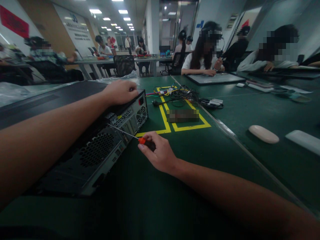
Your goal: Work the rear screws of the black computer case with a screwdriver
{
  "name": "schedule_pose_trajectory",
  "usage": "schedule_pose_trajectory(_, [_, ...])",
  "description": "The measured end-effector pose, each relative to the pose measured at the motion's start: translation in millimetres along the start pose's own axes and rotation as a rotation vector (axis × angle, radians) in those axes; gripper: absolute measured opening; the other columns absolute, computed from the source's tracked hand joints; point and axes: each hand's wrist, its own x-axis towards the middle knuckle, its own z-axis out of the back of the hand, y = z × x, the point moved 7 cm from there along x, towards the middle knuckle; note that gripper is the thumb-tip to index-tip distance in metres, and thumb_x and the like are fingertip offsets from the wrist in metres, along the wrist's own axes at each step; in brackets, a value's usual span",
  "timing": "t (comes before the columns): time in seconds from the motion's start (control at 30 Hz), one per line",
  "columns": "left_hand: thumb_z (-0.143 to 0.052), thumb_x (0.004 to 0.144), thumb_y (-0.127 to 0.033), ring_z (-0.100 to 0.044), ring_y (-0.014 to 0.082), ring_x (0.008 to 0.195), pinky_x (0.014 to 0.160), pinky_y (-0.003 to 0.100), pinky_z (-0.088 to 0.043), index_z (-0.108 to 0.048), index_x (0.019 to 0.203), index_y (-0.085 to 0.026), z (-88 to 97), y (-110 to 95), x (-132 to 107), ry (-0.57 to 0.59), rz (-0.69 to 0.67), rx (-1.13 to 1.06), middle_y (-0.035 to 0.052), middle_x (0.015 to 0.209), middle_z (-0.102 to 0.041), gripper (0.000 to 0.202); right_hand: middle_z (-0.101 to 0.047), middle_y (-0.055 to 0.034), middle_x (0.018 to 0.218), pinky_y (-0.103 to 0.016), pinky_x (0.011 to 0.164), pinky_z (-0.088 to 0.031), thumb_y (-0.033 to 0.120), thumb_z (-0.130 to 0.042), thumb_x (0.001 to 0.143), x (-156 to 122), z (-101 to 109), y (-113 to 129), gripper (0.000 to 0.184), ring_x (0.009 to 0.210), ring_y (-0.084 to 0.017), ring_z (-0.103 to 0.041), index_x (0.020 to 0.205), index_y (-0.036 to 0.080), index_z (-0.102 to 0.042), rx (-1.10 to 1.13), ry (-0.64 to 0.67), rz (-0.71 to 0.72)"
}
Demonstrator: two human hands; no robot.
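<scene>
A black desktop computer case [97, 150] lies on the green table, its rear panel with vents, slots and a power socket turned toward the right. My left hand [122, 91] presses on its top near the rear edge, fingers bent against the case. In my right hand [160, 151] is a screwdriver [143, 140] with an orange and dark handle, held closed between thumb and fingers. The screwdriver's thin shaft points left, and its tip meets the rear panel by the expansion slots. What exactly the tip touches is too small to make out.
Beyond the case, tangled cables [185, 93] lie by yellow tape [165, 116] around a blurred-out block [183, 115]. To the right are a pale mouse [263, 134] and a white object [303, 141]. Opposite, a person [202, 56] works over a flat panel [215, 78].
</scene>
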Motion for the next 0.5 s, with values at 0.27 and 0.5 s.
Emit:
schedule_pose_trajectory(0.27, [-0.05,0.1,-0.049,-0.075,0.036,0.105,0.094,0.045,-0.054,-0.084,0.109,-0.024,-1.4,-1.3,-0.7,-0.006,-0.004,0.026,0.0153,0.108,-0.083,0.043,-0.08,-0.0051,0.106,-0.039,0.084,-0.064,0.044,-0.072,0.111,0.1,0.4,0.8,0.021,0.09,-0.022,-0.077,0.119,0.025,-0.066,-0.008,-0.001,0.004])
schedule_pose_trajectory(0.5, [-0.052,0.101,-0.049,-0.075,0.0337,0.104,0.093,0.043,-0.054,-0.08,0.104,-0.024,-1.8,-0.6,-0.5,-0.007,-0.006,0.018,0.0143,0.111,-0.084,0.038,-0.079,-0.0049,0.104,-0.039,0.083,-0.063,0.046,-0.07,0.111,-0.4,1.0,2.6,0.023,0.086,-0.021,-0.074,0.119,0.024,-0.067,-0.008,-0.011,0.039])
